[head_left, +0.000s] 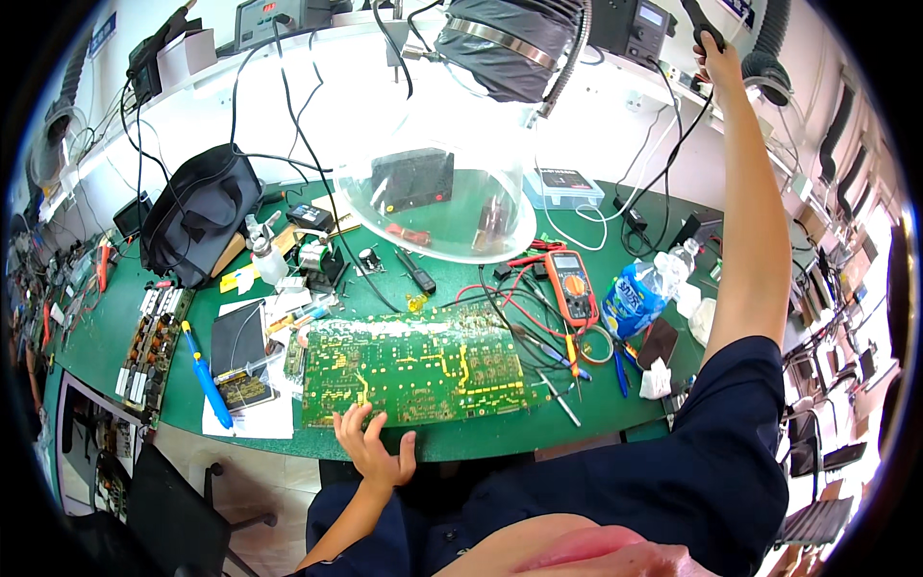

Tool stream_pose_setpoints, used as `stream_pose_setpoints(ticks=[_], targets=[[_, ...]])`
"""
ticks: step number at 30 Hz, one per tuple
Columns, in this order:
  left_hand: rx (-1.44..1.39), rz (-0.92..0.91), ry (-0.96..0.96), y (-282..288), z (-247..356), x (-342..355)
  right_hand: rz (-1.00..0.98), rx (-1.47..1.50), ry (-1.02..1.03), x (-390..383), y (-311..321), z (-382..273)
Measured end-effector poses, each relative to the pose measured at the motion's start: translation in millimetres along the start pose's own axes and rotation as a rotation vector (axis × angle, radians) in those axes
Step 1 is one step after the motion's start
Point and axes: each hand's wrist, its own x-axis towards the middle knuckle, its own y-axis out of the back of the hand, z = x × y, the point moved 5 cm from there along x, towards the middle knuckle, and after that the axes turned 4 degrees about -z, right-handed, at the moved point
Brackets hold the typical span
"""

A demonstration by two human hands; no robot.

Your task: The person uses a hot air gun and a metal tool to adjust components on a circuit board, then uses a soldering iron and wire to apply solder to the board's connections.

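A large green circuit board (pixel 413 370) lies flat near the front edge of the green bench. My left hand (pixel 377 454) is at its near edge, fingers spread, the fingertips resting on or just over the board. My right arm stretches far up and to the right. There my right hand (pixel 719 65) is closed around a black handle (pixel 703 27), which looks like a hot air gun handpiece, beside the shelf. Its upper end runs out of the picture. Above the board hangs a clear fume hood (pixel 437 192) on a dark duct.
Right of the board lie an orange multimeter (pixel 573 288), tangled leads, a blue bag (pixel 630 300) and a white rod (pixel 560 399). To the left are a blue-handled tool (pixel 208 387), a black notebook (pixel 237 338), a second board (pixel 154 346) and a black bag (pixel 199 216).
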Motion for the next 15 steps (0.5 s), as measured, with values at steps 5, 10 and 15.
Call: stream_pose_setpoints(ticks=[5,10,15], targets=[[0.002,-0.024,0.035,2.1,1.8,3.7,0.106,-0.005,-0.031,35.1,-14.7,30.5],[-0.002,-0.037,0.046,-2.7,3.1,5.4,0.11,0.062,-0.006,82.0,-12.5,71.2],[0.015,-0.043,0.052,0.0,1.7,2.7,0.145,0.02,-0.075,81.2,-24.4,86.9]])
